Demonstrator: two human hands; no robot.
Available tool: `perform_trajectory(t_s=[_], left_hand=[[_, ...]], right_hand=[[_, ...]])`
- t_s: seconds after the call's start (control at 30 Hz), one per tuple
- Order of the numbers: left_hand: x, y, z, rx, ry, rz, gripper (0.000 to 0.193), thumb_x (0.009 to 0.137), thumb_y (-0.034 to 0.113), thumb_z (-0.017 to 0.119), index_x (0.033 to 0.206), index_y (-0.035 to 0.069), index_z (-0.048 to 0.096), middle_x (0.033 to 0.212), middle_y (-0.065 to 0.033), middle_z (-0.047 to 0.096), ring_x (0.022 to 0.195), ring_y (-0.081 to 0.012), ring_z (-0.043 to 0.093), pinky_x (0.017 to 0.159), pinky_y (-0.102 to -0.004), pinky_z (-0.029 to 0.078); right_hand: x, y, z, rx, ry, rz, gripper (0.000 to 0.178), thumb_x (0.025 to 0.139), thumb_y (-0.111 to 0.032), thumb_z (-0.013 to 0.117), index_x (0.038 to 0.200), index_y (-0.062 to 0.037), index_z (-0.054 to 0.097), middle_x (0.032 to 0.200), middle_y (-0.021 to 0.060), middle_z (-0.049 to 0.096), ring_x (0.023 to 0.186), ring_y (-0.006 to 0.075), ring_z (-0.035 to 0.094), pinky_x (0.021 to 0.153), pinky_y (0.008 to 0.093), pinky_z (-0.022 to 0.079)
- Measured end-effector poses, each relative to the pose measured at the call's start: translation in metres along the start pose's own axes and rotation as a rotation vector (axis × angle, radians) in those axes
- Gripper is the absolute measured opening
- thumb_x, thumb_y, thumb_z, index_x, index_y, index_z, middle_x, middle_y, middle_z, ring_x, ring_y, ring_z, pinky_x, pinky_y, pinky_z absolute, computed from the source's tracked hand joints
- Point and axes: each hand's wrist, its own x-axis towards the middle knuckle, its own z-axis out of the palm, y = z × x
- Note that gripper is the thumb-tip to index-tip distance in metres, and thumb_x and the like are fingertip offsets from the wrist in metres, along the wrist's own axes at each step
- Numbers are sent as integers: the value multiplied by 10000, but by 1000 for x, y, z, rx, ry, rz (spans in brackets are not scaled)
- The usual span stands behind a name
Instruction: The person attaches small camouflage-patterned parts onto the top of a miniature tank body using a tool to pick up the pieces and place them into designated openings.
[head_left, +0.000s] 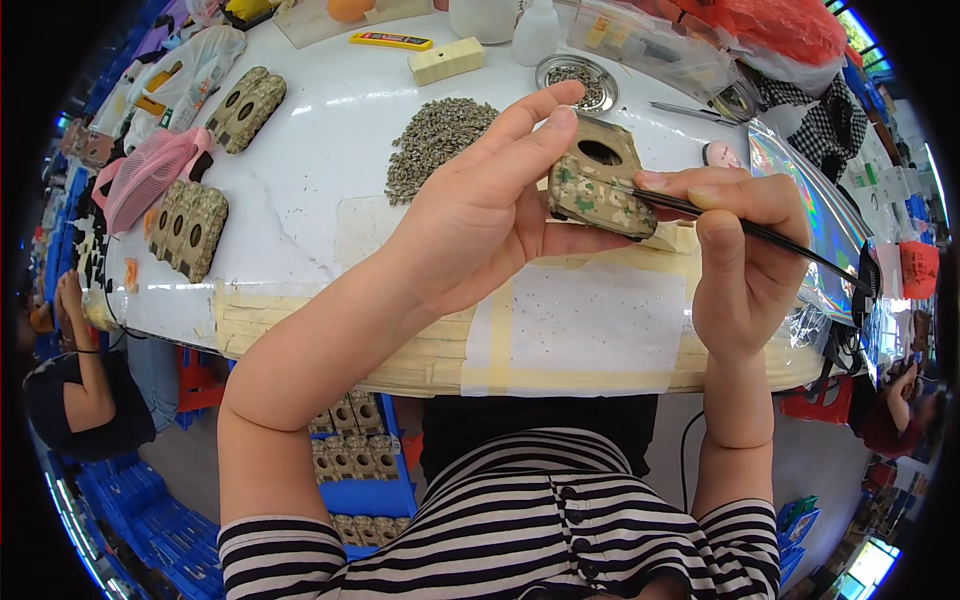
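Note:
My left hand (475,195) holds up a camouflage-patterned case (590,195) with a round dark opening, gripped along its edges over the near part of the table. My right hand (750,250) pinches a long, thin black tool (820,260), whose kind I cannot make out. The tool's tip meets the right side of the case, below the opening. Beyond my left wrist lies a heap of small metal pieces (432,140). A round metal dish (545,78) with more such pieces stands behind the case.
Camouflage cases (187,230) lie at the left beside a pink mesh bag (155,180). A pale block (446,62), a yellow cutter knife (390,41) and a white bottle (537,35) stand at the back. White paper (580,330) is taped along the near edge. Other people sit at both sides.

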Motion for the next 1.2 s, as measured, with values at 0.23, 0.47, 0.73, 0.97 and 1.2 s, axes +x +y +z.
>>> perform_trajectory(t_s=[0.23, 0.47, 0.73, 0.97, 1.2], left_hand=[[0, 1, 1, 12, -2, -1, 505, 979, 338, 377, 1397, 85, 247, 1215, -126, 517, 1054, -239, 589, 887, -427, 521], [0, 0, 0, 11, -7, 5, 506, 979, 340, 376, 1395, 85, 246, 1209, -127, 520, 1041, -238, 596, 874, -422, 529], [0, 0, 1, 8, -6, 6, 499, 979, 339, 376, 1391, 89, 250, 1205, -121, 522, 1043, -226, 595, 867, -421, 534], [0, 0, 0, 2, -19, 6, 492, 982, 334, 363, 1393, 90, 247, 1212, -125, 516, 1056, -231, 588, 879, -425, 528], [2, 2, -1, 13, 7, 33, 473, 993, 303, 317, 1398, 74, 228, 1231, -177, 488, 1067, -327, 575, 894, -417, 526]], right_hand=[[1, -1, 0, -32, -4, 0, 108, 860, -38, 613, 919, 26, 548, 894, 123, 621, 853, 187, 623, 762, 268, 477], [1, 0, 0, -47, -9, -27, 112, 861, -40, 611, 920, 28, 546, 906, 134, 628, 849, 185, 621, 760, 264, 475], [0, -1, 0, -8, 1, -6, 111, 864, -37, 607, 923, 28, 539, 908, 137, 629, 848, 188, 622, 768, 272, 483], [-2, -2, 2, 39, 21, 5, 142, 882, -66, 594, 957, 30, 520, 911, 153, 634, 846, 196, 633, 755, 270, 504], [-2, -14, -8, 95, 140, 44, 193, 931, -152, 527, 1012, 19, 490, 908, 158, 627, 821, 198, 643, 756, 283, 519]])
